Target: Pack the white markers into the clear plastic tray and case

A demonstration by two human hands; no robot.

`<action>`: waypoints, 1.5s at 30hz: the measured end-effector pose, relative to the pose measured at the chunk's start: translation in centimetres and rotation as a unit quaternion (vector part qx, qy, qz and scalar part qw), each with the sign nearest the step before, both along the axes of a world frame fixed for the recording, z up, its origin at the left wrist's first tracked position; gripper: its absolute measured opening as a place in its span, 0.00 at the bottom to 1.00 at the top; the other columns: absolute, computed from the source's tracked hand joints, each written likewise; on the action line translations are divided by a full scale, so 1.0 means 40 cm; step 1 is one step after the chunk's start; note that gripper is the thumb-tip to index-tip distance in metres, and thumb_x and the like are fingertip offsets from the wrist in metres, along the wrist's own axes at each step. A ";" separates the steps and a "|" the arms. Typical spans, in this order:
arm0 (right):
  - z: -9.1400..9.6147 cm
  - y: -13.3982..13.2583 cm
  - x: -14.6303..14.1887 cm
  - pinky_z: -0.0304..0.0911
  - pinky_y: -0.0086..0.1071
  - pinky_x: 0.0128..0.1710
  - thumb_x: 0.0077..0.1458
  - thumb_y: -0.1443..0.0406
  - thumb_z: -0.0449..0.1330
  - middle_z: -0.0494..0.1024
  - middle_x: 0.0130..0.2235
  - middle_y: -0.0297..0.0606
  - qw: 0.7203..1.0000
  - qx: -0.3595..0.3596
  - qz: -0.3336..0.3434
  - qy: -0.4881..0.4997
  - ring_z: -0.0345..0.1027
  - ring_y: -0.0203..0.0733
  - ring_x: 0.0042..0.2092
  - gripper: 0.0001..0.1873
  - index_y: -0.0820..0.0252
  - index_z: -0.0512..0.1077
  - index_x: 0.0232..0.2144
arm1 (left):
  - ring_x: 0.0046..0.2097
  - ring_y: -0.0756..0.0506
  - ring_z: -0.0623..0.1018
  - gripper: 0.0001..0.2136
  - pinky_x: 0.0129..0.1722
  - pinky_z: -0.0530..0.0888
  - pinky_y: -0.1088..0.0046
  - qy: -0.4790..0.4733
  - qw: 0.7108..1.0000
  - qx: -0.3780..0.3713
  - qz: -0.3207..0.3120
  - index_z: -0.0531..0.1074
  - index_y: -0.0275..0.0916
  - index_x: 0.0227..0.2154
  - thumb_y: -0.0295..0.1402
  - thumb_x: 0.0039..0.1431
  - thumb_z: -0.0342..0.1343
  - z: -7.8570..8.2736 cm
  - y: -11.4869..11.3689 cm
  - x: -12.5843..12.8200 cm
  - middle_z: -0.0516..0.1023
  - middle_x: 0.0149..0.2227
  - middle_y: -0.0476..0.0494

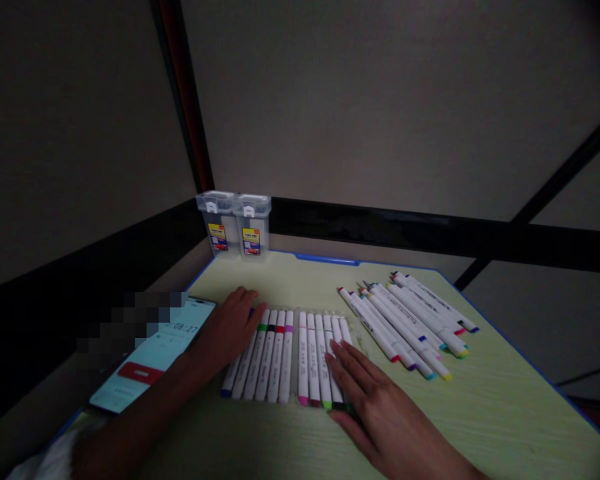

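Left grip (237,323): lies over the far left corner of the left marker row (267,370), thumb along its far ends. Can't tell if it's pinching a marker or just resting on them.

Right grip (373,397): fingers stretched out and thumb apart from them, not clamped on anything. Fingertips over the right side of the right marker row (315,360), thumb by its near end.

Both rows sit side by side between the two grips, markers lengthwise. Clear plastic edging (296,373) shows around the right row. Left row has green, black, red and purple bands toward the far end.

Loose marker pile (405,317): beyond the right grip and off to its right, mixed cap colors, roughly parallel.

Phone (183,340): just left of the left grip, screen lit, partly behind that forearm.

Two clear lidded boxes (253,230): beyond the left grip at the desk (505,413)'s far edge, yellow labels facing this way.
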State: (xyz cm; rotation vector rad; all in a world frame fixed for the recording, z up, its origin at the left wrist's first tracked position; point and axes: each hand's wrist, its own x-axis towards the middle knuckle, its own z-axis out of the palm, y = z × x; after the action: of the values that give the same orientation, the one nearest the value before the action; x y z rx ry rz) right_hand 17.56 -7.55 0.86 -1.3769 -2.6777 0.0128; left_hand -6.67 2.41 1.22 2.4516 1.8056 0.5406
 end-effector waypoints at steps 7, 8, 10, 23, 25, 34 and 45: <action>-0.008 -0.001 0.000 0.54 0.48 0.54 0.54 0.63 0.53 0.53 0.59 0.52 0.999 -0.011 -0.006 0.038 0.47 0.57 0.59 0.29 0.73 0.56 0.56 | 0.48 0.38 0.69 0.17 0.46 0.66 0.61 0.024 0.999 -0.027 0.033 0.64 0.33 0.46 0.38 0.61 0.40 0.001 -0.003 -0.003 0.68 0.44 0.35; -0.010 0.000 0.000 0.54 0.48 0.54 0.54 0.63 0.53 0.54 0.59 0.52 0.999 -0.011 -0.007 0.044 0.47 0.57 0.59 0.29 0.73 0.57 0.56 | 0.47 0.38 0.69 0.17 0.45 0.67 0.60 0.022 0.998 -0.045 0.044 0.64 0.33 0.45 0.39 0.61 0.40 0.000 -0.001 -0.005 0.69 0.44 0.35; -0.013 0.001 0.002 0.54 0.47 0.54 0.54 0.62 0.53 0.54 0.59 0.51 0.999 -0.008 -0.006 0.050 0.47 0.56 0.59 0.29 0.72 0.57 0.56 | 0.46 0.38 0.70 0.18 0.44 0.66 0.60 -0.013 0.996 -0.072 0.055 0.65 0.35 0.44 0.41 0.60 0.40 -0.002 0.006 -0.012 0.70 0.45 0.36; -0.022 -0.001 -0.001 0.53 0.48 0.55 0.57 0.61 0.51 0.56 0.59 0.51 0.998 0.010 -0.032 0.052 0.47 0.55 0.60 0.27 0.73 0.59 0.55 | 0.35 0.43 0.76 0.18 0.36 0.71 0.67 -0.632 0.757 -0.158 0.055 0.67 0.35 0.37 0.42 0.47 0.52 0.083 0.022 -0.013 0.76 0.33 0.42; -0.026 -0.002 -0.002 0.53 0.48 0.55 0.57 0.60 0.51 0.56 0.59 0.51 0.997 0.010 -0.041 0.068 0.48 0.55 0.60 0.28 0.72 0.59 0.55 | 0.41 0.41 0.76 0.19 0.43 0.69 0.63 -0.657 0.741 -0.141 0.007 0.67 0.35 0.41 0.41 0.48 0.53 0.086 0.007 0.004 0.77 0.36 0.41; -0.026 -0.003 0.001 0.53 0.45 0.56 0.55 0.60 0.52 0.56 0.59 0.50 0.987 -0.009 -0.055 0.147 0.48 0.52 0.60 0.32 0.70 0.51 0.59 | 0.63 0.34 0.46 0.49 0.61 0.47 0.56 -0.527 0.798 -0.140 -0.255 0.41 0.41 0.61 0.56 0.40 0.57 0.019 -0.068 0.056 0.44 0.64 0.41; -0.028 -0.002 0.002 0.51 0.51 0.56 0.50 0.63 0.55 0.59 0.58 0.49 0.932 -0.083 -0.096 0.341 0.52 0.52 0.59 0.35 0.60 0.49 0.59 | 0.64 0.36 0.38 0.47 0.61 0.48 0.52 -0.278 0.924 -0.033 -0.262 0.20 0.49 0.58 0.24 0.47 0.52 -0.045 -0.113 0.106 0.25 0.64 0.49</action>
State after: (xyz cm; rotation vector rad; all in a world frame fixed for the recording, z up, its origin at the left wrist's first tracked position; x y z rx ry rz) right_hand 17.64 -7.61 -0.24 -1.3469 -1.9928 0.5936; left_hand -2.41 -2.11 -0.56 2.2673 0.8960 0.9649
